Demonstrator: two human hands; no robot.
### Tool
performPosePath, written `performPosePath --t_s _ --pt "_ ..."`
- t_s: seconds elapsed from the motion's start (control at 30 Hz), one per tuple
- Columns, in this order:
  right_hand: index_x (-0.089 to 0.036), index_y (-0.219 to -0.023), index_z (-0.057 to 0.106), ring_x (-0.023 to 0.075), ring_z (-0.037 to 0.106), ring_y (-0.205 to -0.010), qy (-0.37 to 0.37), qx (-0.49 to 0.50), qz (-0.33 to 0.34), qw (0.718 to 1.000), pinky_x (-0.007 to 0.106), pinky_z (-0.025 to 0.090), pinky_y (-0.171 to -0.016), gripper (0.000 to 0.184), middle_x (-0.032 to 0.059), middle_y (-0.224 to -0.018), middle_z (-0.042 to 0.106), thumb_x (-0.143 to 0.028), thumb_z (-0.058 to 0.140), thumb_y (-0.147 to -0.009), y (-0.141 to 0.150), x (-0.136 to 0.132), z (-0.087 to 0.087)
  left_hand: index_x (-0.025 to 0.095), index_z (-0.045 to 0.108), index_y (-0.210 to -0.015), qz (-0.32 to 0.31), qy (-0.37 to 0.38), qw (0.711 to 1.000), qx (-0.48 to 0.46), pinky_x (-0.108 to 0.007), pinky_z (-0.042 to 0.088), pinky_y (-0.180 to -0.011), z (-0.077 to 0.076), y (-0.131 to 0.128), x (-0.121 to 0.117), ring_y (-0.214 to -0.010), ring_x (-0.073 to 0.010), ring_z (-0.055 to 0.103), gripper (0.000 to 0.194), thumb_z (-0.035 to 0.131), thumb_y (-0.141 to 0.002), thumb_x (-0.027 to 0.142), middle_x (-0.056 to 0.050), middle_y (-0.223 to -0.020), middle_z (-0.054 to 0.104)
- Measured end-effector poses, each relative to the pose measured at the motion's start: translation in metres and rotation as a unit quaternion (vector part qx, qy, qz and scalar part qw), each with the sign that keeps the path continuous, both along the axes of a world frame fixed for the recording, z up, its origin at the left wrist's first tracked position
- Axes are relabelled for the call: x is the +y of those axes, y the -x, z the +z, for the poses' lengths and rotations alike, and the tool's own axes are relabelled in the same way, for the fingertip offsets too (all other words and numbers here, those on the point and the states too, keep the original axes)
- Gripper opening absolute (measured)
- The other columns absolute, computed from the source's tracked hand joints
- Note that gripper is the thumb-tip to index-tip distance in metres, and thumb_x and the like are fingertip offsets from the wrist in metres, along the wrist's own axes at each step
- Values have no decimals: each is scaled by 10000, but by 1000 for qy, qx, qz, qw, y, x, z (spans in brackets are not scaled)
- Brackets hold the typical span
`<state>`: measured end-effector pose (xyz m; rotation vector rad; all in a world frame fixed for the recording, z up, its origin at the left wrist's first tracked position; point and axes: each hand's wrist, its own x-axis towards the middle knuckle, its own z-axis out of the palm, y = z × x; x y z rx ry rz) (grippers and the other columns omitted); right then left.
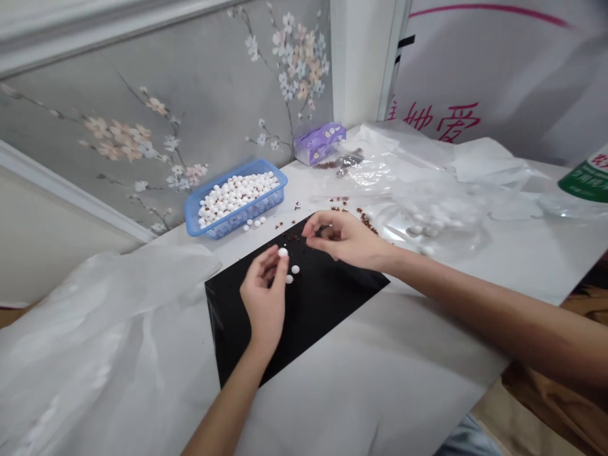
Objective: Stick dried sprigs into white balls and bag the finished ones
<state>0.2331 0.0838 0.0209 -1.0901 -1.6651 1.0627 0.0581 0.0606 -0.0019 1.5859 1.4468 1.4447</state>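
Note:
My left hand (pixel 264 288) rests over a black sheet (pixel 313 310) and pinches a small white ball (pixel 283 252) between thumb and fingertips. Two more white balls (pixel 292 273) lie on the sheet just right of it. My right hand (pixel 339 237) hovers at the sheet's far edge with its fingers curled and thumb and forefinger pinched together; what they hold is too small to make out. Small reddish-brown bits (pixel 289 237) lie scattered around that edge.
A blue basket (pixel 280 179) full of white balls stands at the back left by the flowered wall, a few balls loose beside it. Crumpled clear plastic bags (pixel 413 183) lie behind the right hand, a purple tissue pack (pixel 318 142) in the corner, and white plastic (pixel 95 335) at left.

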Motion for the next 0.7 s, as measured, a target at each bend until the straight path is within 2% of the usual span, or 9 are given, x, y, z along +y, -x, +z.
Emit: performPosePath --t_s 0.1,0.2,0.37,0.7 --pt "-174 -870 495 24 404 -435 84 156 70 982 177 359 -378 198 -18 -822 546 -270 613 -744 11 -7 -3 165 657 -936 -18 29 998 -45 -269 538 -723 -1 -7 -20 -770 -154 667 235 645 -754 314 -52 -857 701" --pt "-170 -833 477 8 380 -408 113 217 85 966 163 338 -352 265 -33 -784 546 -304 671 -713 16 -10 -7 172 660 -920 -26 31 997 -58 -271 542 -735 -1 -6 -22 -763 -148 669 206 652 -752 291 -43 -844 704" --pt "-162 -784 484 4 381 -399 123 236 90 960 157 328 -347 288 -43 -736 550 -320 705 -689 15 -9 -9 176 636 -894 -53 29 996 -71 -269 534 -767 -4 -4 -20 -806 -139 650 187 678 -724 241 -39 -877 680" --pt "-164 -741 495 6 375 -389 132 234 70 961 175 306 -361 258 -56 -707 531 -277 711 -659 15 -9 -12 172 624 -849 -37 18 998 -52 -264 517 -754 -5 -5 -20 -775 -129 614 193 705 -679 215 -23 -841 644"
